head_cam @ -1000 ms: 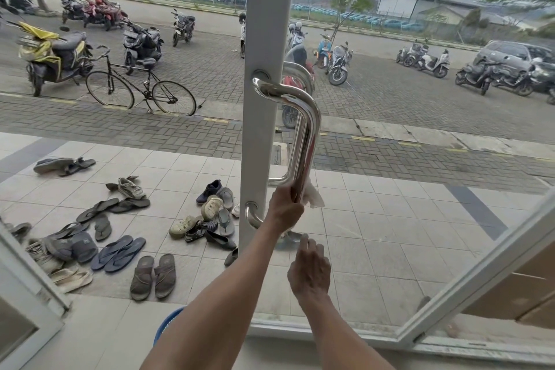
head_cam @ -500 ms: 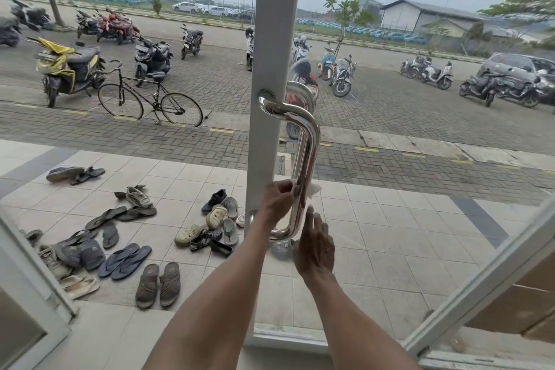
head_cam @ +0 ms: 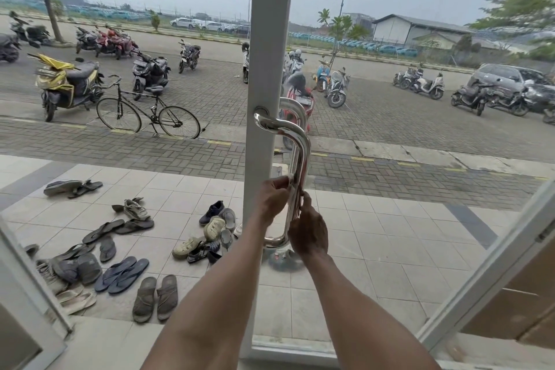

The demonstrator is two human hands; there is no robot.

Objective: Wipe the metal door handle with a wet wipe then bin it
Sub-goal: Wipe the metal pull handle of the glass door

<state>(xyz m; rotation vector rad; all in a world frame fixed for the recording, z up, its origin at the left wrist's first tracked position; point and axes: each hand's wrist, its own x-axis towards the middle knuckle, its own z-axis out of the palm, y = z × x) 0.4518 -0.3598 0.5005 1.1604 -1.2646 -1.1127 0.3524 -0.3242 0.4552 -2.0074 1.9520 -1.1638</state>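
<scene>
Far beyond my hands, through the glass, lies a grey brick-paved lot [head_cam: 210,93] with parked scooters and a black bicycle [head_cam: 147,112] off to the upper left of my left hand. Closer in, pale square floor tiles [head_cam: 375,249] stretch below and to both sides of my hands, smooth and matte.

The white door post [head_cam: 268,39] rises straight above my left hand, flat-faced and painted, and passes just behind that hand's wrist. Fixed to it is the metal door handle [head_cam: 300,159], a polished round tube that curves out of the post above my hands, runs down between them and bends back into the post just below them. Its surface is mirror-bright.

Down to the left of my left hand, loose sandals and shoes [head_cam: 120,249] are scattered on the tiles: rubber flip-flops, brown slides, worn trainers.

My left hand [head_cam: 271,200] is on the left side of the tube's lower half, fingers curled, pinching the wet wipe [head_cam: 291,186] against the metal. The wipe shows only as a small white crumpled edge between my fingertips and the tube.

My right hand [head_cam: 307,231] sits just lower on the tube's right side, touching it, one finger pointing up along it. I cannot tell whether its other fingers wrap the tube.
</scene>
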